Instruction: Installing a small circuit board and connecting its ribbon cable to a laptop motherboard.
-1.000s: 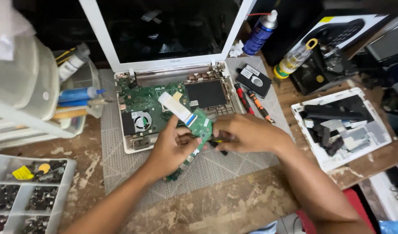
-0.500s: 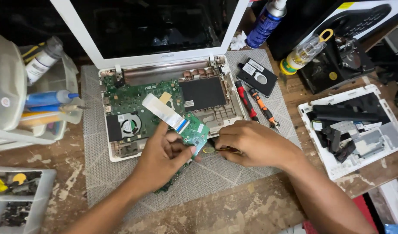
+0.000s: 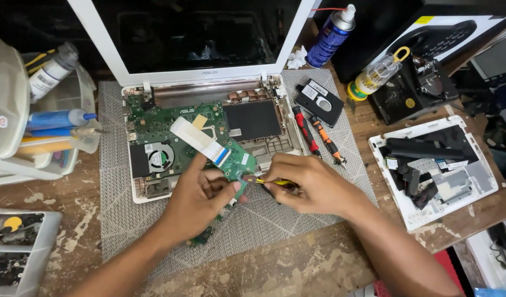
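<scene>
Carefully, I pinch the small green circuit board (image 3: 237, 162) in my left hand (image 3: 200, 193) over the opened laptop base (image 3: 209, 137), right hand (image 3: 310, 184) closed on a yellow-tipped tool (image 3: 269, 181) touching its edge, prying gently near the white ribbon cable (image 3: 200, 142).

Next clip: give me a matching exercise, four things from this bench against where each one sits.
Things:
1. spray can
2. fan
3. small board
4. screwdrivers

Places:
A. inside the open laptop, left side
B. on the mat, right of the laptop
C. held in the left hand
D. standing at the back, right of the screen

Pairs: 1-D, 2-A, 3-C, 4-B
</scene>
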